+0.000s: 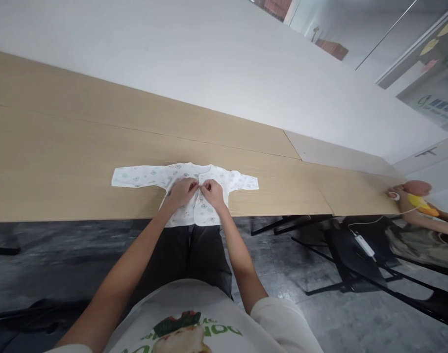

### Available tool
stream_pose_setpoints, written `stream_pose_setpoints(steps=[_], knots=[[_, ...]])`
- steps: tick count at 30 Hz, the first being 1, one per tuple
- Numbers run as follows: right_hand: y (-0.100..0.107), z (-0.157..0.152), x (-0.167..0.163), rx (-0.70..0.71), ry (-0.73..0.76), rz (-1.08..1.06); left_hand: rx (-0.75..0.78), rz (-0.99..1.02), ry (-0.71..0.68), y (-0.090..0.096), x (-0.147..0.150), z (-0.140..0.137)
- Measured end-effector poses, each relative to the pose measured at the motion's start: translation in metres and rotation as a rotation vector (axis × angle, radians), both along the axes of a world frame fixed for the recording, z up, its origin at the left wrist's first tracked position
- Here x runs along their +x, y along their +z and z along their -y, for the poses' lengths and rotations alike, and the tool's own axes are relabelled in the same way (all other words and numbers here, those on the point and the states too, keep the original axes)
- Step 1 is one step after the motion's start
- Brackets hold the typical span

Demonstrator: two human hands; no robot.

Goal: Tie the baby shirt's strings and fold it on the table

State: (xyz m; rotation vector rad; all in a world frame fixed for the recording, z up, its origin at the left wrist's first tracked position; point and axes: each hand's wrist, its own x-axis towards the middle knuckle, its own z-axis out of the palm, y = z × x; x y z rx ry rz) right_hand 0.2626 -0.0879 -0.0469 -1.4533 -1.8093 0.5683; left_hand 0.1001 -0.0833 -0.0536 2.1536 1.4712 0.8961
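Observation:
A small white baby shirt (208, 213) with a scattered print lies face up, its two sleeves spread out sideways. Its lower edge hangs a little over the front of the wooden table. My left hand (182, 191) pinches the shirt's front opening from the left, just below the neckline. From the other side, my right hand (212, 192) pinches the same opening, its fingertips almost meeting the left ones. Whatever fastening sits between the fingertips is too small and covered to make out.
The long wooden table (62, 147) runs along a white wall (172, 59). On the right, a person's arm (435, 223) reaches by a doll-like figure with a yellow bib (422, 204). Black folding chairs (352, 255) stand there, one bearing a white power strip (364, 245) with a cable.

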Motion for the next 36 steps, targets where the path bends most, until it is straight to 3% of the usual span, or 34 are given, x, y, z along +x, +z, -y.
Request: stream_pose_setpoints(steps=[11,21,27,32,36], knots=[[-0.009,-0.001,0.001,0.022,-0.012,-0.154,0.002,0.074,-0.102,0.002,-0.001,0.003],[-0.006,0.001,-0.001,-0.018,-0.008,-0.219,-0.018,0.043,-0.030,-0.002,0.001,0.003],[-0.006,0.000,0.000,-0.016,-0.107,-0.235,-0.019,0.086,0.022,0.003,0.002,0.003],[0.000,0.013,0.006,0.023,-0.175,-0.160,0.084,0.044,0.103,0.015,0.000,0.024],[0.003,0.041,0.009,0.003,-0.018,-0.003,0.061,-0.140,0.067,0.013,-0.001,0.056]])
